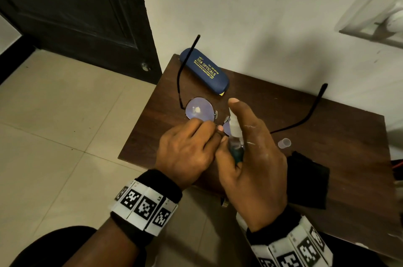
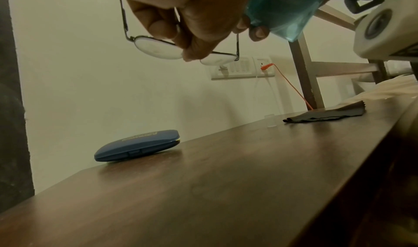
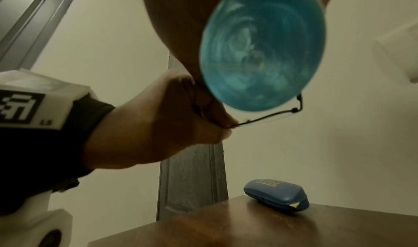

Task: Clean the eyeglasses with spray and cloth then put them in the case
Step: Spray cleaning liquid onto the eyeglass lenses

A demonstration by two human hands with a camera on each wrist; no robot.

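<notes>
Round thin-framed eyeglasses [image 1: 199,110] [image 2: 158,47] are held above the brown table [image 1: 283,118], temples spread toward the wall. My left hand [image 1: 187,148] [image 3: 158,122] pinches them at the bridge. My right hand [image 1: 253,157] grips a small blue spray bottle [image 1: 235,135] [image 2: 285,9] [image 3: 262,48] with a white nozzle, index finger raised over the pump, nozzle close above the right lens. A closed blue case [image 1: 205,70] [image 2: 138,145] [image 3: 277,194] lies at the table's back left. A dark cloth [image 1: 309,179] [image 2: 325,114] lies folded at the right.
The bottle's clear cap [image 1: 284,143] [image 2: 270,119] stands on the table beside the cloth. A white wall runs behind the table, with a socket panel [image 2: 242,68] and an orange cable. A dark door [image 1: 76,9] and tiled floor lie to the left.
</notes>
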